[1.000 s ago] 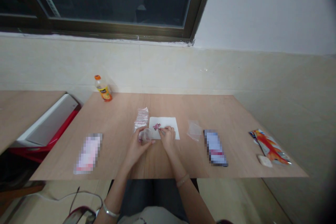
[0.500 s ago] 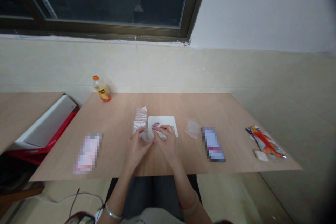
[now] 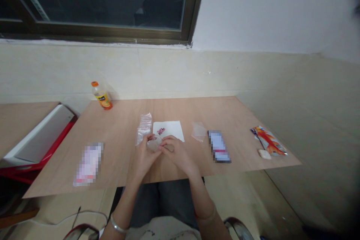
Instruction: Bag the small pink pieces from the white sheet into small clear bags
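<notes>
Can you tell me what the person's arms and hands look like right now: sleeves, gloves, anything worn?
Both forearms are bare, with no sleeves, and neither the left hand nor the right hand wears a glove. A silver bangle circles the left wrist, and a thin beige band circles the right wrist.

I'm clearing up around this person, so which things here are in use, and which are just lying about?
In use:
left hand
right hand
small clear plastic piece
clear bag stack
white paper
pink item

Lying about:
juice bottle
loose clear bag
two blurred packets
orange foil packet
white bar
</notes>
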`<state>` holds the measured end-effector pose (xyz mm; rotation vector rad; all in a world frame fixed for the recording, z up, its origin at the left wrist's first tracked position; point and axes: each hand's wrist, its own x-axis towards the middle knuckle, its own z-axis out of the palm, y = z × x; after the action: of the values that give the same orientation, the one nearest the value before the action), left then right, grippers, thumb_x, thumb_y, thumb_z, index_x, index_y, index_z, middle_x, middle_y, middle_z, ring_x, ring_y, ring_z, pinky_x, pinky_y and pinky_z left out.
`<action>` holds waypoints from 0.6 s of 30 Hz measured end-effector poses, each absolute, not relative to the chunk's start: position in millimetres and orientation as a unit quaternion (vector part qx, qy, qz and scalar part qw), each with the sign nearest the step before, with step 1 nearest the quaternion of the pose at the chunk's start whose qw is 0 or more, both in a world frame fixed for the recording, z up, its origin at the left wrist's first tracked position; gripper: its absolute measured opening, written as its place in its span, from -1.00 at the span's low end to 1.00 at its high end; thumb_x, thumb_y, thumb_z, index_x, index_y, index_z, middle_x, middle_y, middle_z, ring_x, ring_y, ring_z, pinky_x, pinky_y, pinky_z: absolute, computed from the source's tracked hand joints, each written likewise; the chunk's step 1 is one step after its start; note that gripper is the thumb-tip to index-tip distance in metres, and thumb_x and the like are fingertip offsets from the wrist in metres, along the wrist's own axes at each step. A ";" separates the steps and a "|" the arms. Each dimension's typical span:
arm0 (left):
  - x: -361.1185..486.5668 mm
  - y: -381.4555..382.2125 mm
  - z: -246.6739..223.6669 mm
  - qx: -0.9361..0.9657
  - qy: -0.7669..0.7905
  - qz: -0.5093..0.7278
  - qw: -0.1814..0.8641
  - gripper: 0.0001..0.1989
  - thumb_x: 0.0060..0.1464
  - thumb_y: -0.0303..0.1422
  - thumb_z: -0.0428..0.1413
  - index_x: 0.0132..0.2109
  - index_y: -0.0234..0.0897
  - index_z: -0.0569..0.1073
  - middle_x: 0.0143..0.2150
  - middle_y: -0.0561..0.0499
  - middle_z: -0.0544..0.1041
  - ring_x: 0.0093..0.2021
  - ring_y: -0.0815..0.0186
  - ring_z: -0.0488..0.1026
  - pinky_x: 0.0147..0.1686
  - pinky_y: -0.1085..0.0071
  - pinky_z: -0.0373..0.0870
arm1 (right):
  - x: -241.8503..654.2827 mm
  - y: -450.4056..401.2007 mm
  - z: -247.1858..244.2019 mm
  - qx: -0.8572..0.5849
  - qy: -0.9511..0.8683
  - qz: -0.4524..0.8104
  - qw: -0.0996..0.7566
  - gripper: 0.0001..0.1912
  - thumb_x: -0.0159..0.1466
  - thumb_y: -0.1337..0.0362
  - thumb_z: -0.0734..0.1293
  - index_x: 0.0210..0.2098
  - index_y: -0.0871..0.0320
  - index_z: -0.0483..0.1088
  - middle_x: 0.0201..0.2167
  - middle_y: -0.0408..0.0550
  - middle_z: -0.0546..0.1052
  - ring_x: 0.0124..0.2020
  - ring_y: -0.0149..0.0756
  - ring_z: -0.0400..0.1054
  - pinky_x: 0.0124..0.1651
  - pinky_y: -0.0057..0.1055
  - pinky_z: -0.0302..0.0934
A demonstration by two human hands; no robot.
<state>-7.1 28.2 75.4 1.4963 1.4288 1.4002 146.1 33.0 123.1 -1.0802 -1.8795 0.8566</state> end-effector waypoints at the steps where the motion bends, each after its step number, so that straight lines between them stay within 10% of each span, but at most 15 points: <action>1: -5.0 27.8 78.8 0.567 0.531 0.540 0.325 -0.47 -0.24 -0.29 0.31 -0.08 -0.22 0.33 -0.15 -0.01 0.45 -0.10 0.22 0.42 -0.01 0.24 0.32 | 149.2 33.4 125.6 -0.422 -0.733 0.344 0.407 -0.89 0.23 0.29 0.31 -0.37 0.11 0.49 -0.32 -0.10 0.51 -0.27 -0.32 0.40 -0.17 -0.38 0.25; 18: 1.5 21.1 141.6 0.558 0.464 0.518 0.453 -0.70 0.06 -0.12 0.10 -0.44 -0.27 0.44 -0.50 0.08 0.45 -0.42 0.36 0.39 -0.35 0.47 0.34 | 169.9 30.7 148.9 -0.426 -0.587 0.430 0.538 -0.78 0.13 0.17 0.40 -0.23 0.07 0.50 -0.41 -0.11 0.55 -0.39 -0.35 0.41 -0.33 -0.45 0.26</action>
<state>1.5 21.1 141.6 1.3773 1.1462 1.2794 169.9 30.7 148.9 -1.0141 -1.3964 1.0234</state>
